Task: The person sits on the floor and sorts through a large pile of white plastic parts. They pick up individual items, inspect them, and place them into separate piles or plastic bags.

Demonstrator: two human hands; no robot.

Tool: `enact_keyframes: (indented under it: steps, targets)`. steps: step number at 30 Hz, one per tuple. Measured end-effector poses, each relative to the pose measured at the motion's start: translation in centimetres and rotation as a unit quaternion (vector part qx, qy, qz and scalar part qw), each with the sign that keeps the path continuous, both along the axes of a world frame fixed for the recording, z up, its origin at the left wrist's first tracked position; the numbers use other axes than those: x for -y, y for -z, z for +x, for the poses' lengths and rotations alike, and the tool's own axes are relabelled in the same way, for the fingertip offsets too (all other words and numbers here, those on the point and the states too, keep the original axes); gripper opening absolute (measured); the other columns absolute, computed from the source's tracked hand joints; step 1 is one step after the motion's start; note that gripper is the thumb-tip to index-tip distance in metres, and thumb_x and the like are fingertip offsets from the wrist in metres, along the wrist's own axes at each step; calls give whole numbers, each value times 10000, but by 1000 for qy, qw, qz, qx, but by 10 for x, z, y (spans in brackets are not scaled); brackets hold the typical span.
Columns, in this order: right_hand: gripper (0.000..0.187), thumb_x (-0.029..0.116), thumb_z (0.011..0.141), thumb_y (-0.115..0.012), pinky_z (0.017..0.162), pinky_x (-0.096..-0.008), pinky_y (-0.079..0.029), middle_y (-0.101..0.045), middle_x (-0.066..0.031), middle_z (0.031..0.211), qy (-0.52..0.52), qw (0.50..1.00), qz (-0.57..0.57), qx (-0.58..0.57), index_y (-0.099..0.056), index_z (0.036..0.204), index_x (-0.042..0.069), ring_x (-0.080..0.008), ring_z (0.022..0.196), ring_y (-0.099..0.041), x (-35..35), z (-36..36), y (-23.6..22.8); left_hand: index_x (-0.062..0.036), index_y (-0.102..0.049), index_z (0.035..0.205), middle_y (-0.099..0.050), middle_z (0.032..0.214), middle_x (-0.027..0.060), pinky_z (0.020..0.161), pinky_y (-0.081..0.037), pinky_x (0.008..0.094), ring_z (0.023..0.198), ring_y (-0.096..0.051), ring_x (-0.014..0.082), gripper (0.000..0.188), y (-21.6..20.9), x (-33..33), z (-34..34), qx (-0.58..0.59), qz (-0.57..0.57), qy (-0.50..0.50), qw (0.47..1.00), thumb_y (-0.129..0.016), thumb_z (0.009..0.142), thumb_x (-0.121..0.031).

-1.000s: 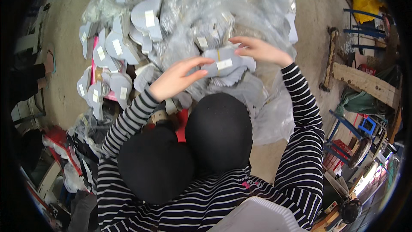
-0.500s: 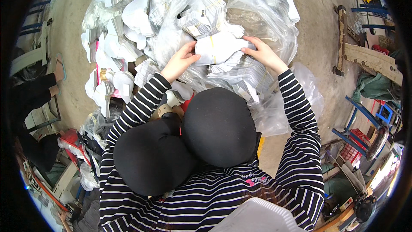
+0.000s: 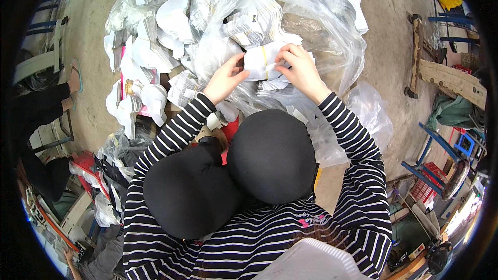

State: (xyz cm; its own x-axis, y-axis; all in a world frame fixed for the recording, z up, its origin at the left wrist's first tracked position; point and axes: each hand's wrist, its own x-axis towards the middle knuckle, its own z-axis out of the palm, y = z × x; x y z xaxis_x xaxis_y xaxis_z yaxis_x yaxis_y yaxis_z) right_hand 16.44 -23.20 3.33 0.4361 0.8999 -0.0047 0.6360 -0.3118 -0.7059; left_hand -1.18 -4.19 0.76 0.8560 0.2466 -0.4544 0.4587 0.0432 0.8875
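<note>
A wide clear plastic bag (image 3: pixel 321 26) full of white paper pieces lay on the floor (image 3: pixel 386 46) before me. Over it, my left hand (image 3: pixel 224 79) and right hand (image 3: pixel 301 70) had their fingers closed on a banded white bundle (image 3: pixel 262 63).

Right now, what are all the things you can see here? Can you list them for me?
white bundle with a yellow band: one, white, held between both hands
clear plastic bag: one big, see-through, on the floor ahead, stuffed with white stacks
loose white stacks: many, white, piled left of the bag
blue metal frames: a few, blue, right edge
wooden piece: one, brown, on the floor at right
another person's leg and sandal: one, left edge
left hand: one, gripping the bundle's left end
right hand: one, gripping its right end
striped sleeves: two, black-and-white
</note>
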Motion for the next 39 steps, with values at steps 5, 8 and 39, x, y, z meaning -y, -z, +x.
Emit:
enact_keyframes:
  steps: [5, 8, 39]
  targets:
    - [221, 60, 858, -704, 673, -263, -510, -678, -84, 798, 148, 969, -10, -200, -693, 1075, 18, -126, 691, -626, 11, 7, 5, -59, -470, 1419, -450, 1451, 183, 1087, -404, 402, 1292, -496, 341, 560, -17, 3, 7, 147, 342, 51, 927, -652, 889, -63]
    - [219, 80, 932, -651, 708, -230, -497, -683, -34, 832, 212, 907, 40, -363, -674, 1110, -46, -77, 720, -614, 13, 11, 4, -78, -509, 1382, -442, 1473, 160, 1115, -380, 431, 1336, -447, 365, 534, -24, -1, 20, 187, 386, 156, 890, -640, 865, -50]
    - [240, 81, 939, -638, 713, -225, -479, -664, -10, 844, 224, 862, 84, -447, -660, 1145, -40, -79, 740, -602, 1, 26, -35, -111, -623, 979, -559, 1028, 11, 676, -575, 330, 948, -606, 189, 161, -33, -6, 57, 177, 544, 347, 743, -579, 825, -128]
